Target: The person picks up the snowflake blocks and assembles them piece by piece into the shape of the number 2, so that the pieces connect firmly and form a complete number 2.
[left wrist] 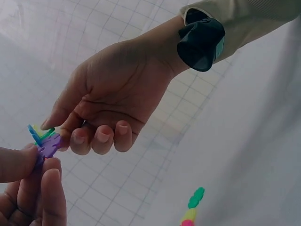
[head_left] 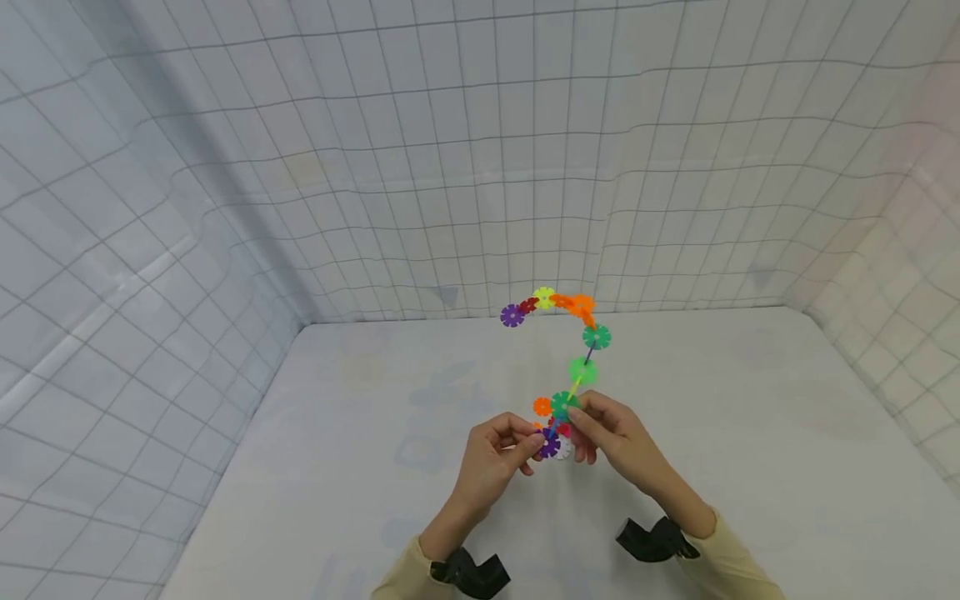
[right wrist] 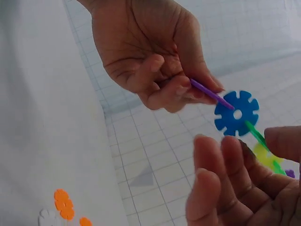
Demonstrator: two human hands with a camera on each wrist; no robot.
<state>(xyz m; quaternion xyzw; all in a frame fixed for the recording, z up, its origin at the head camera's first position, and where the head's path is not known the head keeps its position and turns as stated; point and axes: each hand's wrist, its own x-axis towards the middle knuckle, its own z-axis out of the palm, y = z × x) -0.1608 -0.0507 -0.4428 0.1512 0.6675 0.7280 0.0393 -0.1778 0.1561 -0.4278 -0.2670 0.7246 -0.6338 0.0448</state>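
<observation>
My left hand (head_left: 486, 462) pinches a purple notched disc (head_left: 551, 447) between thumb and fingers. With thumb and index finger, my right hand (head_left: 624, 437) pinches a green notched disc (head_left: 561, 403). Between them a blue notched disc (right wrist: 248, 104) joins the two, slotted edgewise into both. From the green disc a curved chain runs away from me through a yellow piece, a light green disc (head_left: 583, 370), another green disc (head_left: 597, 337), orange discs (head_left: 582, 303), a yellow disc (head_left: 544, 297) and a dark red one. A purple disc (head_left: 512, 316) forms its far end.
Behind and below the hands, an orange disc (head_left: 542, 407), a white disc (head_left: 564, 449) and red pieces lie on the white table (head_left: 337, 467). White grid-patterned walls (head_left: 480, 167) enclose the back and sides. Black cameras (head_left: 651, 540) are strapped to both wrists.
</observation>
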